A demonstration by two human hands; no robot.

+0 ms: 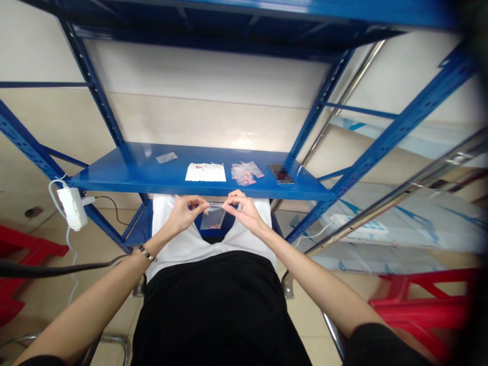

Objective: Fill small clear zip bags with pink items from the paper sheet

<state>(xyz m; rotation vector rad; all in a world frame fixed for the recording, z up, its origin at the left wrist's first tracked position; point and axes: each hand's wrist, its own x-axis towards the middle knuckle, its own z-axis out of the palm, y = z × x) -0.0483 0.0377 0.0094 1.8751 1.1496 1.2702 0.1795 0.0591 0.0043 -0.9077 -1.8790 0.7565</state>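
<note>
A small clear plastic bag [212, 218] hangs between my hands, just in front of the shelf's front edge and above my lap. Some small pinkish and yellow pieces lie at its bottom. My left hand [186, 211] pinches the bag's top left corner. Across from it, my right hand [244, 209] pinches the top right corner. On the blue shelf [152, 178] beyond, a white sheet of paper [206, 174] bears a few small bits along its far edge. Several clear bags with pink pieces [246, 174] are piled to its right.
Another clear bag [166, 157] lies at the shelf's left. A phone-like dark object [282, 174], partly blurred, lies at the right. A white power strip [72, 207] hangs on the left post. Red stools [423, 305] stand at both sides.
</note>
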